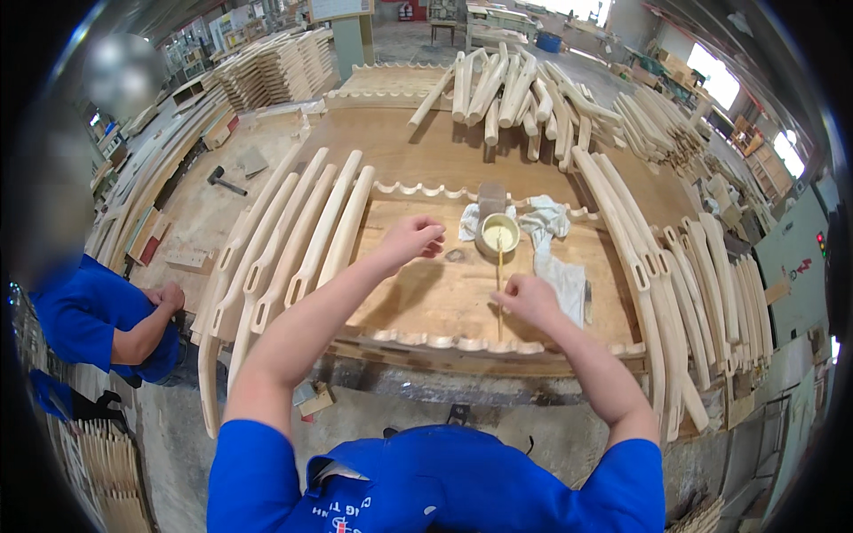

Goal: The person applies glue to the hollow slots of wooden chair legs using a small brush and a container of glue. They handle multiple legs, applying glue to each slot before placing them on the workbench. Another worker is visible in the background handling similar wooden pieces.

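the left hand [416,240] is held raised over the middle of the bench [426,298], its forearm reached in from the near left corner; the fingers are loosely bent inward, and whether anything small is grasped in them cannot be told. the right hand [530,300] is lowered nearer the bench's near edge, elbow bent outward, and a thin, straight, yellowish stick [500,271] is pinched between its thumb and fingers. the stick's far end is dipped in a round, pale cup [481,242], filled with a smooth cream-coloured substance and set toward the far edge. a brownish block [491,195] is placed just behind the cup, and soft, crumpled white cloths [560,271] are spread to its right. the far and near edges are lined with scalloped wooden strips [444,340]. along the left edge, long, smooth, pale wooden bars [342,226] with oval slots are laid side by side; similar slotted pieces [626,226], gently curved, are laid along the right edge.
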Tool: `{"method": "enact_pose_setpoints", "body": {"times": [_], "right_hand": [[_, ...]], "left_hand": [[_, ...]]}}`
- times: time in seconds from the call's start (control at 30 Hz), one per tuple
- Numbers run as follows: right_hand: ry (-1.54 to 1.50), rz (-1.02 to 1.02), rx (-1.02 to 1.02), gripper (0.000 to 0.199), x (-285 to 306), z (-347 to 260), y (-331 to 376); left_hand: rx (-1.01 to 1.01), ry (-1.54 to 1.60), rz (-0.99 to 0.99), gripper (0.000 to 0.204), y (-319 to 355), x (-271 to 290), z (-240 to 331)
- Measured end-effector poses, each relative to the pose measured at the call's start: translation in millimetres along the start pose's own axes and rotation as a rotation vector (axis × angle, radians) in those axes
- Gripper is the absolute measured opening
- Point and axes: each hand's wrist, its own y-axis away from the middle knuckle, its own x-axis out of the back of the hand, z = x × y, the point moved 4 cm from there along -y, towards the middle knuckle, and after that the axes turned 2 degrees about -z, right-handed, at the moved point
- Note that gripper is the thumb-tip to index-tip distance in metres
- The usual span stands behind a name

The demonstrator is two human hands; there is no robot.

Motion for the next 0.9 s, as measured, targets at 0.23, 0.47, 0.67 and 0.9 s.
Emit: {"method": "enact_pose_setpoints", "body": {"times": [0.23, 0.47, 0.67, 0.9], "right_hand": [[-0.621, -0.208, 0.050, 0.021, -16, 35, -10], [-1.126, -0.320, 0.032, 0.012, 38, 34, -6], [-0.631, 0.074, 0.354, 0.015, 121, 29, -14], [-0.061, 0.385, 0.725, 0.008, 184, -140, 39]], "left_hand": [[0.160, -0.176, 0.146, 0.029, -131, -34, -31], [0.323, -0.189, 0.050, 0.031, -138, -60, -38], [-0.005, -0.098, 0.125, 0.028, -100, -72, -17], [-0.131, 0.464, 0.314, 0.032, 59, 34, 26]]}}
